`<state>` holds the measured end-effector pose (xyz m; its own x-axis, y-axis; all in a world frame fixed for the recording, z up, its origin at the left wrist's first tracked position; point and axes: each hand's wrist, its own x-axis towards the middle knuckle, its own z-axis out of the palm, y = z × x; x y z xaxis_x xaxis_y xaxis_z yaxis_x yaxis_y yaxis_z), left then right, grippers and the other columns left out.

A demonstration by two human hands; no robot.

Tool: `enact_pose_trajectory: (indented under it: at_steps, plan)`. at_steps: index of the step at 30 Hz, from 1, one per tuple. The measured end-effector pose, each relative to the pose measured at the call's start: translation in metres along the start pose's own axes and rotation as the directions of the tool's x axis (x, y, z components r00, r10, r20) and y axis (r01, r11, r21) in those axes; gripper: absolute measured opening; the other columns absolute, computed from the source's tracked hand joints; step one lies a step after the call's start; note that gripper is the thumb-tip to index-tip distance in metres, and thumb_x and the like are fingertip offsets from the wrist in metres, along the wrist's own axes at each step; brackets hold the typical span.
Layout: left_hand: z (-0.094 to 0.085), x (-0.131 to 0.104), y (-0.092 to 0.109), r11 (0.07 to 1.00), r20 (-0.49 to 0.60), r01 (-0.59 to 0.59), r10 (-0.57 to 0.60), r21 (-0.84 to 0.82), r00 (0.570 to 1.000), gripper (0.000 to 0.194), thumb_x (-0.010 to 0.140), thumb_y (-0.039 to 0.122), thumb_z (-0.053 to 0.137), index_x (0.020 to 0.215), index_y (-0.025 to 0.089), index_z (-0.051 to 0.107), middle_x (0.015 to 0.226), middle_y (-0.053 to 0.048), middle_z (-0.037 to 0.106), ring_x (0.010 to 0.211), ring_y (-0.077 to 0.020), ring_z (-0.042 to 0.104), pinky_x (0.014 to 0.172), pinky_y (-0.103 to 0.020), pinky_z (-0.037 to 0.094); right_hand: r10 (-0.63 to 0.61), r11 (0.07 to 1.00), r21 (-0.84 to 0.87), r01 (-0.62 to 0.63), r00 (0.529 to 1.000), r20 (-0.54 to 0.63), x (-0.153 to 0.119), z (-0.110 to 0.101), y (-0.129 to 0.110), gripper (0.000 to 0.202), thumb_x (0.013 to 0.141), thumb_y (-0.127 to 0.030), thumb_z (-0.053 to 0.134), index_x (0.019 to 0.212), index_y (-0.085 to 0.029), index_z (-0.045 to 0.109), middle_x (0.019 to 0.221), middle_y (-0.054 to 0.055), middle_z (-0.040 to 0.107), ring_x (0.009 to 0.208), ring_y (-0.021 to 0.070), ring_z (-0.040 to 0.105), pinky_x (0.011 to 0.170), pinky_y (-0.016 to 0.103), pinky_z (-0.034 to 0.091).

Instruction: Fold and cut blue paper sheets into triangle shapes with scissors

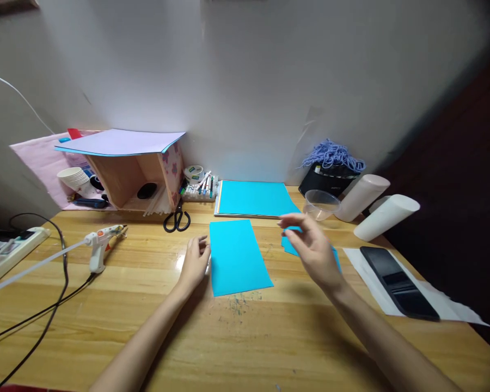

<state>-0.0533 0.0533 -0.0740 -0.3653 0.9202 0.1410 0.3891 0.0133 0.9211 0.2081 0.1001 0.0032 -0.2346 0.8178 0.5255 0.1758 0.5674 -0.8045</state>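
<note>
A blue sheet of paper (pixel 237 258) lies on the wooden table in the middle. My left hand (pixel 196 260) rests at its left edge, fingers bent and slightly apart, with nothing seen in them. Right of the sheet, my right hand (pixel 312 250) is raised with thumb and fingers apart and nothing between them. Beneath and behind it are smaller blue paper pieces (pixel 289 246), partly hidden by the hand. A stack topped with blue paper (pixel 255 197) lies against the wall.
At the left are a glue gun (pixel 100 247), its cable and a power strip (pixel 12 256). Black scissors (pixel 177 219) lie near an open box (pixel 172 177). A clear bowl (pixel 322 202), white rolls (pixel 386 218) and a black phone (pixel 398 283) are on the right.
</note>
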Motion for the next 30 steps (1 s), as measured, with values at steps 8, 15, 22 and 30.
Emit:
enact_pose_trajectory:
  at_steps: [8,15,22,30]
  plan:
    - [0.004,0.001,-0.015,0.996,0.139,0.021,-0.010,-0.082,0.990,0.041,0.076,0.025,0.052,0.115,0.016,0.043,0.119,-0.014,0.046,0.114,-0.0226,0.043,0.095,-0.038,0.036,0.459,0.831,0.225,-0.508,0.856,0.238,-0.020,0.035,0.075,0.029,0.076,-0.034,0.055,0.102,-0.023,0.052,0.116,0.007,0.052,0.108,0.0224,0.049,0.092,0.040,0.040]
    - [0.010,-0.003,-0.015,0.985,0.232,0.049,-0.009,-0.167,0.973,0.044,0.076,0.024,0.053,0.118,0.018,0.041,0.127,-0.013,0.041,0.119,-0.0220,0.038,0.100,-0.038,0.031,0.474,0.748,0.342,-0.569,0.819,0.324,-0.017,0.042,0.079,0.033,0.074,-0.032,0.058,0.105,-0.024,0.052,0.124,0.007,0.047,0.107,0.0217,0.050,0.091,0.039,0.041]
    - [0.012,-0.001,-0.016,0.954,0.243,0.071,0.002,-0.293,0.970,0.041,0.073,0.021,0.055,0.113,0.019,0.044,0.125,-0.010,0.043,0.119,-0.0216,0.039,0.102,-0.038,0.030,0.488,0.647,0.452,-0.614,0.789,0.373,-0.015,0.033,0.078,0.032,0.074,-0.033,0.059,0.104,-0.023,0.055,0.124,0.007,0.048,0.097,0.0206,0.054,0.079,0.034,0.046]
    - [0.014,0.000,-0.009,0.891,0.215,0.090,0.009,-0.444,0.976,0.041,0.066,0.017,0.060,0.105,0.019,0.047,0.120,-0.009,0.047,0.113,-0.0212,0.045,0.097,-0.036,0.036,0.485,0.705,0.376,-0.601,0.795,0.364,-0.017,0.038,0.085,0.043,0.073,-0.033,0.059,0.111,-0.018,0.048,0.096,0.006,0.056,0.071,0.0132,0.054,0.064,0.027,0.045]
